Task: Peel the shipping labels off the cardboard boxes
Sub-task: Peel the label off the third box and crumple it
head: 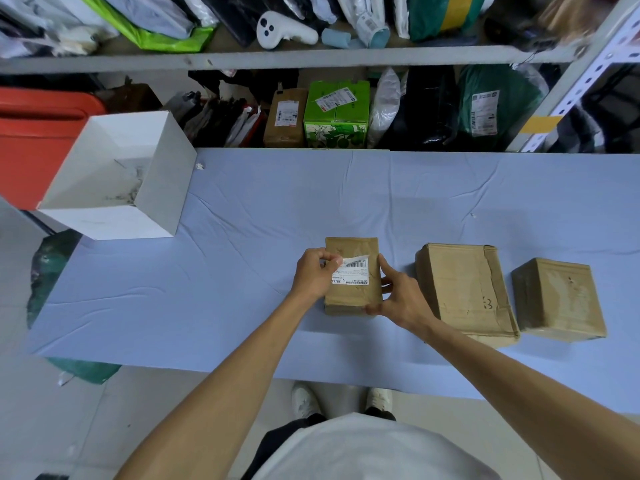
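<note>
White bin (117,174), blue cloth (242,237)

Three boxes (352,299) (462,289) (561,299) are plain brown cardboard; the label (353,273) is white with black barcode print. The surface (242,254) wears a pale lilac-blue cloth. A white bin (117,174) — grey scuffs inside — sits beside a red crate (31,140).

box (351,292): matt brown cardboard, creased | label (353,271): white printed paper, smooth | surface (242,237): pale blue cloth, matt, wrinkled
</note>
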